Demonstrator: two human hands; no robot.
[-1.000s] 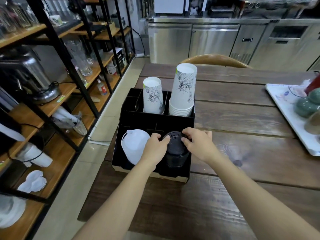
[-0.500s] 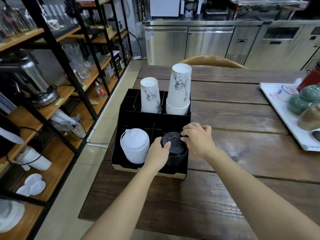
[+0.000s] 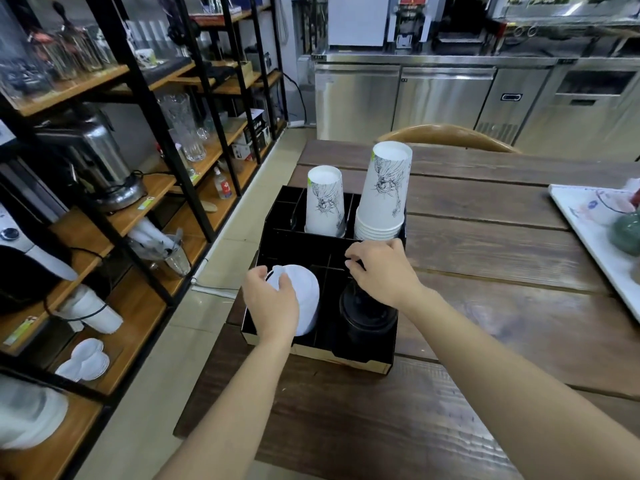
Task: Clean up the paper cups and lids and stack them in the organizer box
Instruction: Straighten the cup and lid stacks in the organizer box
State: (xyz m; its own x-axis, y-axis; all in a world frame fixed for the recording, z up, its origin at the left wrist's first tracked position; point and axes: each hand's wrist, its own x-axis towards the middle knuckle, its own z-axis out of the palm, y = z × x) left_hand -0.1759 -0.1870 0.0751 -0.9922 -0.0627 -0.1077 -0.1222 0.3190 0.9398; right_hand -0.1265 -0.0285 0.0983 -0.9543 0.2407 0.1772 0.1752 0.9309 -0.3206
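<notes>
A black organizer box [image 3: 287, 242] sits at the wooden table's left edge. In its far compartments stand two upside-down stacks of printed paper cups, a short one [image 3: 325, 202] and a taller one [image 3: 384, 192]. The near left compartment holds a stack of white lids [image 3: 308, 299], and my left hand [image 3: 273, 303] curls around its left side and top. The near right compartment holds a stack of black lids [image 3: 367, 318]. My right hand [image 3: 381, 271] hovers just above and behind them, fingers loosely bent, holding nothing.
A white tray [image 3: 585, 230] with green ceramic pieces lies at the table's right edge. A wooden chair back [image 3: 446, 135] stands beyond the far side. Black metal shelving [image 3: 145, 109] with glassware and appliances lines the left, across a narrow tiled aisle.
My left hand has left the black lids and moved left onto the white lid stack. My right hand has let go of the black lids and lifted slightly toward the cups.
</notes>
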